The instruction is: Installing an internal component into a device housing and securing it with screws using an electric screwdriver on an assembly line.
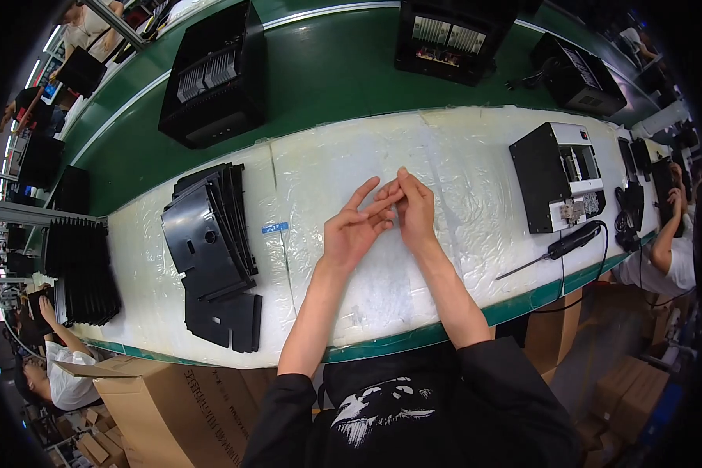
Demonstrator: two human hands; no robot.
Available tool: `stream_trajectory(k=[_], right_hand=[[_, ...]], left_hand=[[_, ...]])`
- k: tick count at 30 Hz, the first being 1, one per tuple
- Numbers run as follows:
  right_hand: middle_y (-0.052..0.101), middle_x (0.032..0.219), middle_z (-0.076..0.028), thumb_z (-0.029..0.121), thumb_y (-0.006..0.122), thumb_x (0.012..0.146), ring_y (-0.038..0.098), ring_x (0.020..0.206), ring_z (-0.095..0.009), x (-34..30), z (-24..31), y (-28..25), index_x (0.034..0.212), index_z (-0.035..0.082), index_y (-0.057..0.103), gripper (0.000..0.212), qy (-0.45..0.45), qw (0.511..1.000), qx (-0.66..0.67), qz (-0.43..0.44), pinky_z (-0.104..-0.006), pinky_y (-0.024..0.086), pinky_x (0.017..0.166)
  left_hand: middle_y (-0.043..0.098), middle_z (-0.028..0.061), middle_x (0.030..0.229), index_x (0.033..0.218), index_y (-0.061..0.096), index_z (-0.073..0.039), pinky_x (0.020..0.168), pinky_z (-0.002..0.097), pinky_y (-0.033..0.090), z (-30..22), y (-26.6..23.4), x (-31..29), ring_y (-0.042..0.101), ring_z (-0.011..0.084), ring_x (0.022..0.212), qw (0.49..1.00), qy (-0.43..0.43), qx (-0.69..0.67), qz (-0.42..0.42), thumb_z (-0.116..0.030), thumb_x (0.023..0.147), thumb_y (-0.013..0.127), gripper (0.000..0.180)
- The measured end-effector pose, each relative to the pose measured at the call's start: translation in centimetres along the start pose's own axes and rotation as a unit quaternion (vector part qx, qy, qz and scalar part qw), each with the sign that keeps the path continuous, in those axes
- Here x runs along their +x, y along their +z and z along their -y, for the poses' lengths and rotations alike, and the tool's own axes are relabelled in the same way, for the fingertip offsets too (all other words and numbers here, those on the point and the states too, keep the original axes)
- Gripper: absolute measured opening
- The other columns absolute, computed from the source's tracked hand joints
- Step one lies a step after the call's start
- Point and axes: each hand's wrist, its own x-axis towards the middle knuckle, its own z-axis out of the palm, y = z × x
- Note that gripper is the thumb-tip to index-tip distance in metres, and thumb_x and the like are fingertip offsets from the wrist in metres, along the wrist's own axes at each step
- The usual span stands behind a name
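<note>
We hold both hands up over the middle of the desk (444, 156), which is covered with wrinkled clear plastic sheeting. Our left hand (355, 230) is palm up with its fingers (364, 193) spread loosely open, and it grips nothing that we can see. Our right hand (415, 210) meets it at the fingertips: its fingers are drawn together and pinch at the tips of the left ones. Whether something tiny sits in that pinch we cannot tell; nothing shows between the tips.

To our left on the desk lies a fanned stack of black plates (210, 226), with one flat black plate (226, 316) at its near end, close to the desk's edge. A small blue tag (274, 228) rests between that stack and our left hand. To our right stands a black and white device (558, 175) with its top open, well apart from our right hand, and just in front of it lies a screwdriver (558, 248) with a black handle and a cable.

Beyond the desk runs a green conveyor belt (327, 78) carrying black housings (214, 78). Another person's arm (667, 234) works at the far right, and a person (51, 366) sits at the lower left beside a cardboard box (171, 405).
</note>
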Motion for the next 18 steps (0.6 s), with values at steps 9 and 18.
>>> stream_trajectory(k=[9, 18], right_hand=[[0.062, 0.09, -0.014, 0.017, 0.043, 0.09, 0.058, 0.081, -0.019, -0.1, 0.3, 0.5, 0.093, -0.004, 0.058, 0.026, -0.035, 0.998, -0.029, 0.053, -0.0293, 0.045, 0.074], [0.064, 0.093, -0.01, 0.007, 0.053, 0.085, 0.06, 0.086, -0.014, -0.7, -0.1, 1.3, 0.099, -0.003, 0.06, 0.019, -0.06, 0.994, -0.084, 0.046, -0.0258, 0.047, 0.074]], left_hand=[[0.039, 0.0249, 0.131, 0.133, 0.031, -0.003, 0.086, 0.0348, 0.038, -0.4, -0.3, 0.1, 0.05, 0.0239, 0.095, 0.999, 0.029, -0.04, -0.014, -0.01, 0.071, 0.042, 0.063], [0.041, 0.0161, 0.131, 0.13, 0.034, -0.004, 0.096, 0.0362, 0.034, -0.8, 0.1, 0.0, 0.046, 0.0254, 0.108, 0.986, 0.096, -0.128, -0.04, -0.008, 0.07, 0.044, 0.062]])
